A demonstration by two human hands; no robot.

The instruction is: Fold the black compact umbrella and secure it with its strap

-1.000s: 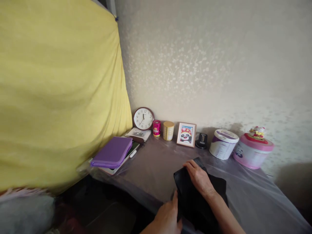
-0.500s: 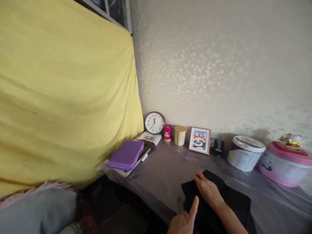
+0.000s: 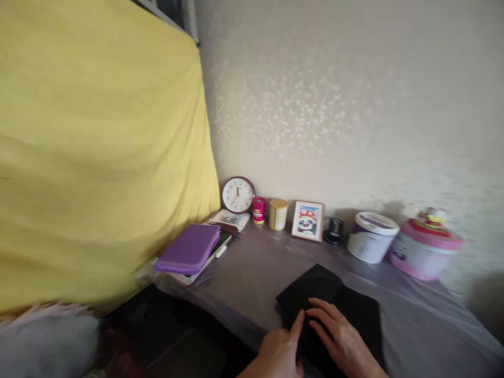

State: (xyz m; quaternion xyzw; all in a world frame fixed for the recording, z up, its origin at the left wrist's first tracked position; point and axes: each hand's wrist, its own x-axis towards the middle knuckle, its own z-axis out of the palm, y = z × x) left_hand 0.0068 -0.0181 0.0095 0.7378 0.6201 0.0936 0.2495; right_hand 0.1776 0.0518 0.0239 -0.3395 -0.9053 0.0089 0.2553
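A piece of black cloth [image 3: 317,283] lies partly folded on the table near its front edge. Its exact kind does not show. On its left edge my left hand [image 3: 279,346] is closed, one finger stretched forward along the fabric and the others curled out of sight. My right hand [image 3: 342,333] rests palm down over the middle of the cloth, with its fingers extended and slightly apart. The fingertips of both hands are close together, and the lower part of the cloth runs out of view beneath them.
A purple zip case [image 3: 191,249] sits on a tablet-like item at the table's left. Along the wall stand a clock [image 3: 238,194], a pink can [image 3: 259,211], a yellow-lidded can [image 3: 277,216], a panda picture [image 3: 308,223], a black gadget [image 3: 334,231], and two tubs [image 3: 372,241].
My right hand has drawn back from the cloth's far edge toward me and now lies flat on it. My left finger has come beside its fingertips. The camera view has turned slightly right.
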